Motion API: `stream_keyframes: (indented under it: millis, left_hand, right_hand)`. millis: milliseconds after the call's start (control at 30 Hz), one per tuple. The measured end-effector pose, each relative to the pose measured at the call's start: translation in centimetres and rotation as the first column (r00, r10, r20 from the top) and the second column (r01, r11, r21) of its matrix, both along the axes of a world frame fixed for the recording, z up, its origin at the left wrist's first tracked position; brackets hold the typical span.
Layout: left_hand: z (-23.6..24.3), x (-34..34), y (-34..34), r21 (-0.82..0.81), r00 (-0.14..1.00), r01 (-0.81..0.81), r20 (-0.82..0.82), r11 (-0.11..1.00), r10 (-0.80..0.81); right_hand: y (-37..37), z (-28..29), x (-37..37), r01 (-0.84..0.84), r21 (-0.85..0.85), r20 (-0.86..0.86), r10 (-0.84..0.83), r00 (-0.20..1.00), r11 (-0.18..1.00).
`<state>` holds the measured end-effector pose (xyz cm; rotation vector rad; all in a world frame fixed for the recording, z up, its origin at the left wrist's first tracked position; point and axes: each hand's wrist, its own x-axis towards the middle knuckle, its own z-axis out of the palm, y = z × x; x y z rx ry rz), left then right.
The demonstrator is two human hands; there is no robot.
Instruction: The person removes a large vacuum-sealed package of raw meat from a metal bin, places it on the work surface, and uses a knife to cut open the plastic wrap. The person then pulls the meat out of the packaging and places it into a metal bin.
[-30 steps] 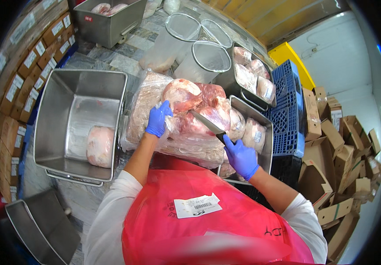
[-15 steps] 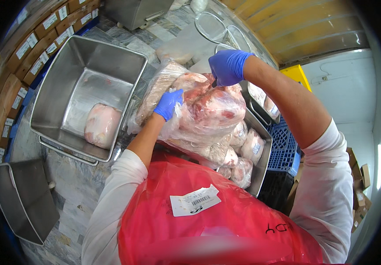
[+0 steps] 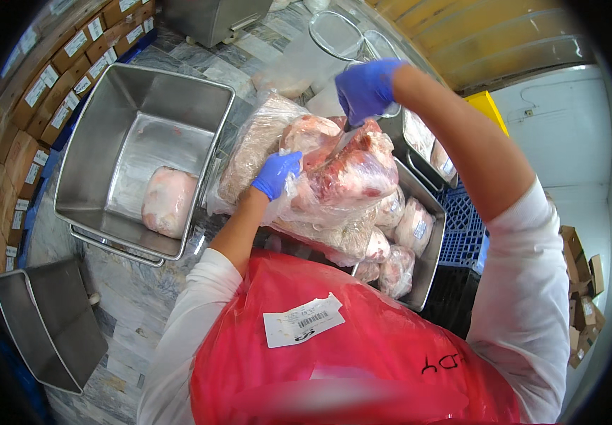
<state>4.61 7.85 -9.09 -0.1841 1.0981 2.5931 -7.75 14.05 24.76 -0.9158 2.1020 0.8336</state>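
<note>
A large piece of raw meat [image 3: 352,166], red with white fat, lies partly in clear plastic wrap on a heap of packed meat. My left hand [image 3: 278,174] is closed on the plastic wrap [image 3: 275,207] at the meat's left side. Above the meat's raised far end, my right hand [image 3: 368,92] is closed in a fist; whatever it grips is hidden. Beneath and to the right, several wrapped meat pieces [image 3: 413,227] fill a steel tub [image 3: 430,273].
On the left stands a deep steel bin [image 3: 93,152] with one pale piece of meat [image 3: 170,201] inside. Another steel bin [image 3: 54,326] is at the lower left. Cardboard boxes [image 3: 58,113] line the left wall. Blue crates [image 3: 462,227] stand right of the tub.
My right hand has risen slightly, and the meat's far end has tilted up. A small dark tip under that hand no longer shows. My left hand keeps hold of the wrap.
</note>
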Motion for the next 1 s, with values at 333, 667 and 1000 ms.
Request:
stream_keyframes:
  millis: [333,667,1000]
  left_hand:
    - [1.2,-1.4,0.5,0.068,0.979,0.101,0.17,0.993,-0.112]
    - [4.8,-2.8,-0.2,-0.025,0.911,0.357,0.232,0.934,-0.342]
    - [3.4,-3.5,-1.3,-0.217,0.901,0.417,0.23,0.883,-0.369]
  right_hand:
    - [22.5,-3.1,21.7,0.123,-0.644,-0.363,-0.444,0.819,0.755]
    - [26.6,-9.3,26.6,0.114,-0.733,-0.349,-0.514,0.783,0.671]
    - [18.8,-4.6,18.3,-0.049,-0.365,-0.335,-0.082,0.939,0.93]
